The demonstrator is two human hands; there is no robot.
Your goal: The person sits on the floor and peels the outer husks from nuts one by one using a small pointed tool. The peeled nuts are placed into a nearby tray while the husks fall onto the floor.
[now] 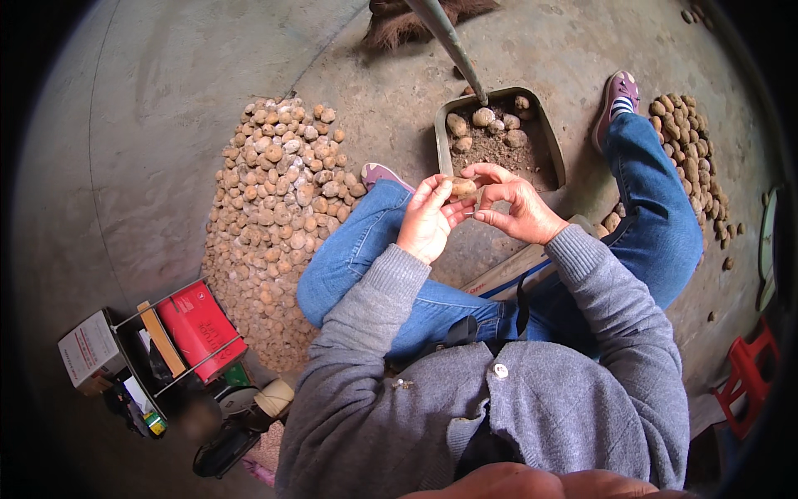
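A small brown potato [462, 186] is between the thumb and fingers of my left hand [429, 219], above the near rim of a dustpan [443, 146]. Close on its other side is my right hand [520, 203], its index finger curled to the thumb. Something thin and pale shows at those fingertips, too small to make out. Whether the right fingers touch the potato is hard to tell. Inside the dustpan lie several potatoes [516, 138] on loose soil [499, 156]. The dustpan's long pole handle [452, 43] rises from its far side.
A large heap of potatoes [280, 187] spreads left of my legs. Another pile [689, 150] lies beyond my right leg. A brush head [411, 25] is at the top. A rack with a red box [202, 330] stands lower left; a red plastic stool [745, 380] stands lower right.
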